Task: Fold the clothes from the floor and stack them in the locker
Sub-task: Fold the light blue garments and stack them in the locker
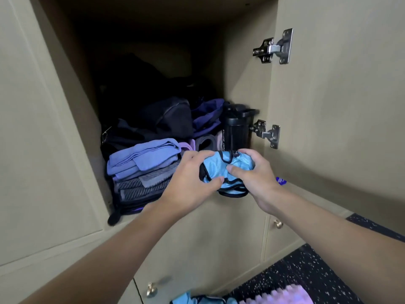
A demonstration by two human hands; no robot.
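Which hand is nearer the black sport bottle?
Right. The right hand sits just below the black bottle, gripping the blue garment; the left hand grips its other side, farther left by the folded stack.

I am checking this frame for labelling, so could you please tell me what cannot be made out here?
All in the head view:
1. Back of the locker: shadow hides what the dark items are.
2. The blue garment: bunched between the left hand and right hand, which cover its shape.
3. The black bottle: its base sits behind the garment.
4. The floor clothes: cut off by the bottom edge, blurred.
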